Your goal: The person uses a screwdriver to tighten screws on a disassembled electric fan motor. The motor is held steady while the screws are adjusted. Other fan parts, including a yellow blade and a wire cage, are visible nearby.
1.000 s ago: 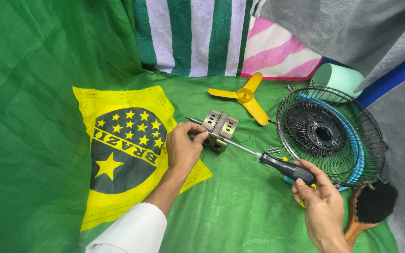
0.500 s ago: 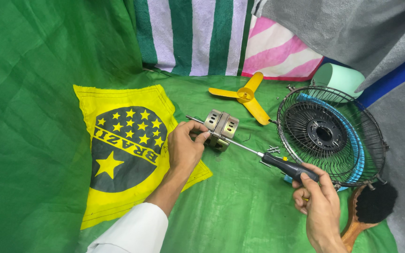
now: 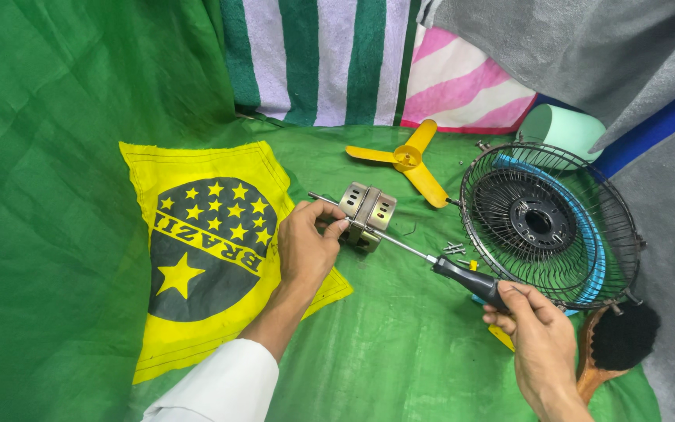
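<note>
**Screwdriver set against the fan motor**

Nearest the camera, at the lower right of the frame, the right hand (image 3: 537, 344) is clenched around the black handle of a long screwdriver (image 3: 431, 262). Its thin shaft runs up and left across the green sheet (image 3: 400, 352) and meets the small metal fan motor (image 3: 366, 215) near the centre. Just left of the motor, the left hand (image 3: 305, 246) has its grip closed on the motor's side, fingers curled over the casing, pinning it in place; a white sleeve (image 3: 224, 387) shows at the bottom edge.

Judging by this, the step in hand is working a fastener on the motor housing; whether the tip is seated cannot be told. The next move calls for a firm hold on the motor and the shaft kept in line with the fastener.

A few loose screws (image 3: 455, 248) lie just beside the shaft. A brown brush (image 3: 615, 344) sits at the lower right. Left lies a yellow and green flag cloth (image 3: 197, 250). Farther back rest the black wire fan guard (image 3: 548, 223) and the yellow fan blade (image 3: 408, 160), then a pale green cylinder (image 3: 560, 129) and striped cloths.
</note>
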